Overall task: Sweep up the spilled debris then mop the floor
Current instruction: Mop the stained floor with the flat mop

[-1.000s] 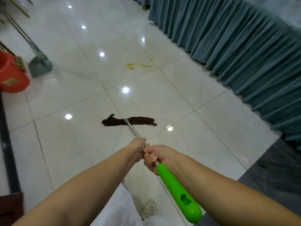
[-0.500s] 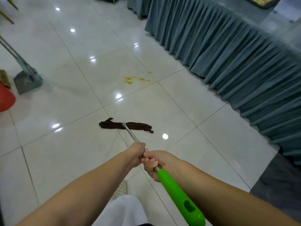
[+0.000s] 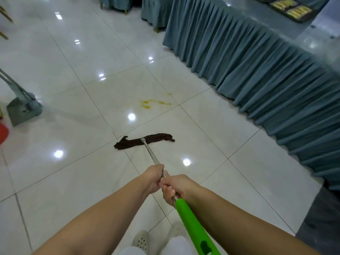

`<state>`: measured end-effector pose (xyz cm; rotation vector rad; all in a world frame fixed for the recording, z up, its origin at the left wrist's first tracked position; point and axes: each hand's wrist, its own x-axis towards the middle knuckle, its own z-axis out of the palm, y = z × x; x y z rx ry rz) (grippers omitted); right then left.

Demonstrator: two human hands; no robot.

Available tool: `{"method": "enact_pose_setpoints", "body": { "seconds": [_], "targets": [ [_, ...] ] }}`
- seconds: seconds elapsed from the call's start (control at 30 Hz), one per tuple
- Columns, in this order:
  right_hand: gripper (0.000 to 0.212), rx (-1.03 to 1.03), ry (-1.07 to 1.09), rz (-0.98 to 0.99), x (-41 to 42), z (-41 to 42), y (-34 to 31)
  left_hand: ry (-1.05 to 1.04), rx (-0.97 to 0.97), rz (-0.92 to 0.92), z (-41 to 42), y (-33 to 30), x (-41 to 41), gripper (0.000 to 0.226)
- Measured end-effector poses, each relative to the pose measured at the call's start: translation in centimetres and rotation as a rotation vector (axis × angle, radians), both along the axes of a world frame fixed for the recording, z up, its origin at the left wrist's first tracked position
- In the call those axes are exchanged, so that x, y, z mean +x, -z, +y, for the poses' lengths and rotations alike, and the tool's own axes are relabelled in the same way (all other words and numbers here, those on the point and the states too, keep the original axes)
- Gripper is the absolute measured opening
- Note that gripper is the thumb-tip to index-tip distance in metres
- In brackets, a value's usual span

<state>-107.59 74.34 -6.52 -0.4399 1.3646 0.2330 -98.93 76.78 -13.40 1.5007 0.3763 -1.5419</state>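
Observation:
Both hands hold a mop by its metal shaft. My left hand grips the shaft further down, and my right hand grips it just above the green handle end. The dark brown mop head lies flat on the white tiled floor. A yellow stain marks the tile a short way beyond the mop head, apart from it.
A grey dustpan with a long handle stands at the left, next to a red bucket edge. A table with a pleated blue-grey skirt runs along the right. Covered chairs stand at the back. My shoes show below.
The view has moved forward toward the stain. The mop head has slid ahead over the tile, closer to the yellow stain. Both hands keep their grip on the shaft.

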Motion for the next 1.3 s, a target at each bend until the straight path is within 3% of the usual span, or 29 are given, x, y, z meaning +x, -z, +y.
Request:
{"method": "enact_pose_setpoints", "body": {
  "seconds": [0.37, 0.87, 1.1, 1.3],
  "targets": [
    [0.029, -0.022, -0.064, -0.040, 4.1, -8.8, 0.4, -0.014, 0.041, -0.045, -8.5, 0.1, 4.0, 0.031],
    [0.020, 0.053, 0.070, -0.093, 10.2, -24.9, 4.3, -0.004, 0.035, -0.077, -25.6, 3.8, 10.9, 0.025],
    [0.019, 0.175, 0.154, -0.192, 11.9, -28.2, 4.0, 0.000, 0.097, -0.084, -29.0, 3.5, 13.1, 0.027],
    [0.011, 0.143, 0.135, -0.187, 13.3, -29.1, 2.4, 0.010, 0.082, -0.076, -30.1, 2.9, 15.0, 0.022]
  ]
}}
